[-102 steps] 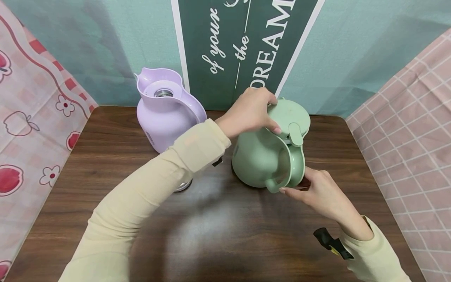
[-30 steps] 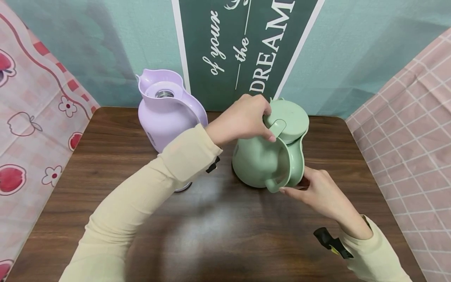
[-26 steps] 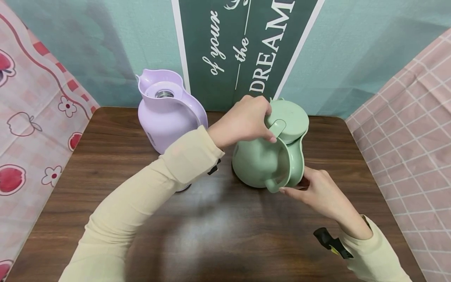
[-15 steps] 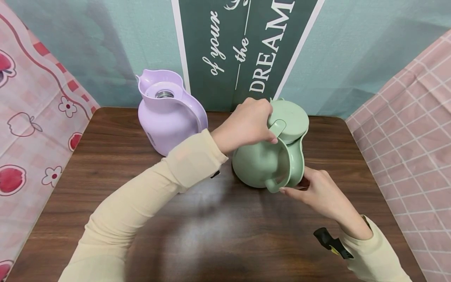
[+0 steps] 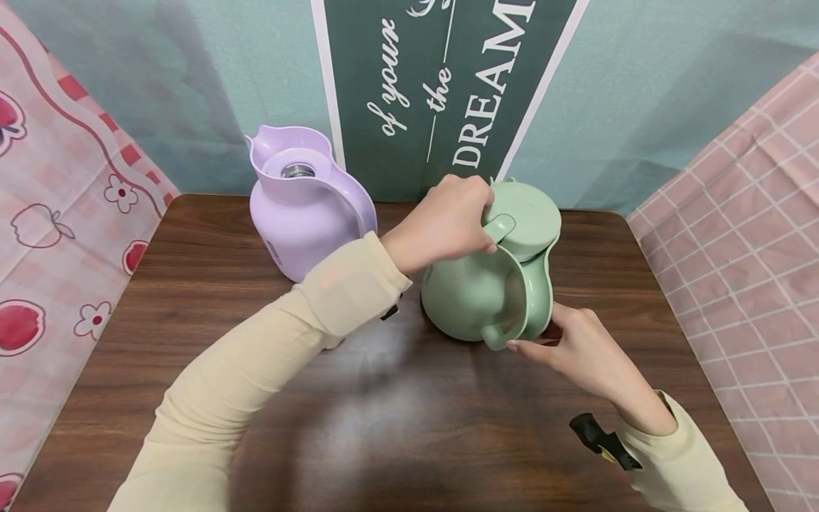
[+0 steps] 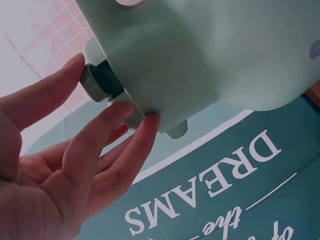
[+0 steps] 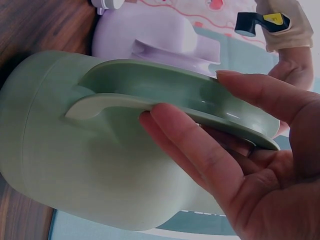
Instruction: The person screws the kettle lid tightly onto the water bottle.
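A green thermos jug [image 5: 461, 291] stands upright on the table. My left hand [image 5: 448, 217] grips its round green lid [image 5: 531, 213] from the left, thumb by the small lever [image 5: 501, 227]. The left wrist view shows the thumb and fingertips set around the lid's lever side and edge. My right hand [image 5: 591, 352] holds the jug's handle [image 5: 540, 291] low down; the right wrist view has the thumb on one edge and fingers on the other. Left of the green jug, a purple thermos jug [image 5: 301, 213] stands with its mouth uncovered.
Partly seen in the right wrist view, a small white round piece [image 7: 107, 4] lies by the purple jug's foot. My left sleeve [image 5: 256, 363] crosses in front of that jug. The brown wooden table [image 5: 448, 441] ends at a teal backdrop [image 5: 614, 99].
Since 3.4 s ago the lid has turned clockwise seen from above, its lever swinging from over the handle leftward to my left thumb, then slightly more. My right hand and the green jug have stayed put.
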Tool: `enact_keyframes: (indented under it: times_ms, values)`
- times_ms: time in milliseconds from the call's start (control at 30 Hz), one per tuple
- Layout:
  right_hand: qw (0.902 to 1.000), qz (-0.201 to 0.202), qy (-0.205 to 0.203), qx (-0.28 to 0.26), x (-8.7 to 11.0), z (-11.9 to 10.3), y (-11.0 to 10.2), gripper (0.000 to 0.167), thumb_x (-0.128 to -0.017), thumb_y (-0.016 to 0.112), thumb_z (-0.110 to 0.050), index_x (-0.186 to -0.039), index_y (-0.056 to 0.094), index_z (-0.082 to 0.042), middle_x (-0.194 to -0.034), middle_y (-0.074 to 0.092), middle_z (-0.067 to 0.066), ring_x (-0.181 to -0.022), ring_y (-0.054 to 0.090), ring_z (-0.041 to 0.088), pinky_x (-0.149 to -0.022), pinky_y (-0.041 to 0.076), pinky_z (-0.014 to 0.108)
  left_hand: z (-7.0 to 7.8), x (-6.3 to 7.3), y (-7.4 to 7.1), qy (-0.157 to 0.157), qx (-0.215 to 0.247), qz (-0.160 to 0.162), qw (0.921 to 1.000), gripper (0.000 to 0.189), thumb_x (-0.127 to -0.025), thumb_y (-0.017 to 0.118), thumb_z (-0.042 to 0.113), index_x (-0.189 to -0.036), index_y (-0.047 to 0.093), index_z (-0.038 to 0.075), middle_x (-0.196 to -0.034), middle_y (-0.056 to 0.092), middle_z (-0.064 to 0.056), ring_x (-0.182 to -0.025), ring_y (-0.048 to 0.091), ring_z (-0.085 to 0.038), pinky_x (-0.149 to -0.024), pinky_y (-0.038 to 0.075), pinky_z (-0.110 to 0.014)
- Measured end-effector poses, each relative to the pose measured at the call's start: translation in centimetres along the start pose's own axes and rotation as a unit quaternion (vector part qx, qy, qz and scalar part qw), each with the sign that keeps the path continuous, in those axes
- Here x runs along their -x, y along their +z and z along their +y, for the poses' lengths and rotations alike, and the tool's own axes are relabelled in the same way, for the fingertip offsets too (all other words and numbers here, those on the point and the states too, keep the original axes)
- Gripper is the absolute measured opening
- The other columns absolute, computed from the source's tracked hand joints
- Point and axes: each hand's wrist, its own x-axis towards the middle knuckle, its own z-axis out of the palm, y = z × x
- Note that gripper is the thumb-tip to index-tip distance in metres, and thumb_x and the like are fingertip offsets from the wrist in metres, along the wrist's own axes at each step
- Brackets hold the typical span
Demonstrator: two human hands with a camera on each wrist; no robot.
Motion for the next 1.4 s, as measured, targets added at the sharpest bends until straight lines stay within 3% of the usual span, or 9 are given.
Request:
enact_keyframes:
  times_ms: [133, 367, 467, 533, 633, 700, 967, 1200, 1400]
  values:
    - [1.0000, 0.000, 0.002, -0.004, 0.1, 0.0, 0.0, 0.021, -0.071, 0.078, -0.015, -0.088, 0.065, -0.011, -0.073, 0.065, -0.008, -0.064, 0.058, 0.002, -0.054, 0.046, 0.022, -0.3, -0.1, -0.2, 0.004, 0.005, 0.004, 1.0000, 0.022, -0.071, 0.076, 0.014, -0.064, 0.055, 0.010, -0.065, 0.052, 0.000, -0.069, 0.051, -0.017, -0.058, 0.039, -0.024]
    - [1.0000, 0.003, 0.004, 0.000, 0.1, -0.1, 0.0, 0.021, -0.071, 0.078, -0.016, -0.087, 0.065, -0.013, -0.072, 0.064, -0.009, -0.063, 0.057, 0.002, -0.054, 0.045, 0.022, -1.1, -0.4, -0.5, 0.023, 0.027, 0.027, 0.9990, 0.032, -0.067, 0.066, 0.000, -0.053, 0.041, 0.012, -0.054, 0.029, 0.003, -0.062, 0.036, -0.013, -0.051, 0.029, -0.020]
    - [1.0000, 0.003, 0.003, 0.002, 0.1, -0.1, 0.0, 0.021, -0.071, 0.078, -0.015, -0.087, 0.065, -0.013, -0.071, 0.063, -0.009, -0.062, 0.057, 0.002, -0.054, 0.045, 0.022, -1.7, -0.7, -0.5, 0.027, 0.032, 0.034, 0.9986, 0.019, -0.070, 0.063, -0.002, -0.059, 0.057, 0.013, -0.055, 0.041, 0.005, -0.064, 0.037, -0.012, -0.054, 0.030, -0.020]
    - [1.0000, 0.004, 0.002, 0.006, 0.1, 0.0, 0.0, 0.020, -0.071, 0.078, -0.015, -0.086, 0.064, -0.013, -0.070, 0.063, -0.010, -0.062, 0.057, 0.002, -0.054, 0.045, 0.023, -2.1, -1.0, -0.5, 0.020, 0.036, 0.037, 0.9985, 0.014, -0.073, 0.064, -0.001, -0.074, 0.069, 0.012, -0.064, 0.056, 0.006, -0.070, 0.045, -0.012, -0.061, 0.035, -0.019]
    - [0.9999, 0.004, 0.000, 0.010, 0.0, 0.0, 0.0, 0.020, -0.070, 0.078, -0.014, -0.085, 0.064, -0.014, -0.070, 0.063, -0.010, -0.061, 0.057, 0.002, -0.054, 0.046, 0.023, -2.5, -1.3, -0.5, 0.001, 0.044, 0.039, 0.9983, 0.023, -0.077, 0.068, 0.005, -0.098, 0.072, 0.013, -0.090, 0.067, 0.005, -0.087, 0.055, -0.012, -0.076, 0.040, -0.020]
    - [0.9999, 0.004, -0.001, 0.010, 0.0, 0.0, 0.0, 0.020, -0.071, 0.077, -0.013, -0.085, 0.064, -0.013, -0.070, 0.063, -0.010, -0.061, 0.057, 0.002, -0.054, 0.046, 0.023, -2.7, -1.5, -0.5, -0.011, 0.048, 0.039, 0.9980, 0.026, -0.079, 0.069, 0.008, -0.104, 0.070, 0.013, -0.098, 0.067, 0.003, -0.094, 0.056, -0.012, -0.081, 0.040, -0.020]
    - [0.9999, 0.001, 0.003, 0.012, 0.0, 0.0, 0.0, 0.019, -0.071, 0.077, -0.013, -0.085, 0.064, -0.014, -0.070, 0.064, -0.010, -0.062, 0.058, 0.002, -0.054, 0.046, 0.023, -2.9, -1.5, -0.7, -0.024, 0.058, 0.050, 0.9968, 0.022, -0.079, 0.069, 0.012, -0.102, 0.070, 0.012, -0.095, 0.067, 0.001, -0.093, 0.056, -0.013, -0.081, 0.040, -0.022]
    - [0.9999, -0.002, 0.009, 0.010, 0.0, -0.1, 0.0, 0.020, -0.071, 0.077, -0.014, -0.086, 0.064, -0.014, -0.070, 0.063, -0.011, -0.062, 0.058, 0.002, -0.055, 0.046, 0.023, -2.7, -0.8, -1.5, -0.060, 0.075, 0.067, 0.9931, 0.028, -0.079, 0.069, 0.015, -0.106, 0.067, 0.013, -0.095, 0.065, -0.001, -0.096, 0.054, -0.015, -0.080, 0.041, -0.023]
    - [1.0000, 0.001, 0.003, 0.006, 0.1, -0.3, -0.1, 0.019, -0.071, 0.077, -0.016, -0.085, 0.064, -0.014, -0.070, 0.063, -0.011, -0.062, 0.056, 0.002, -0.054, 0.045, 0.022, -2.0, -0.2, -2.3, -0.062, 0.055, 0.078, 0.9935, 0.023, -0.080, 0.068, 0.017, -0.103, 0.066, 0.014, -0.092, 0.063, 0.001, -0.095, 0.052, -0.017, -0.079, 0.041, -0.025]
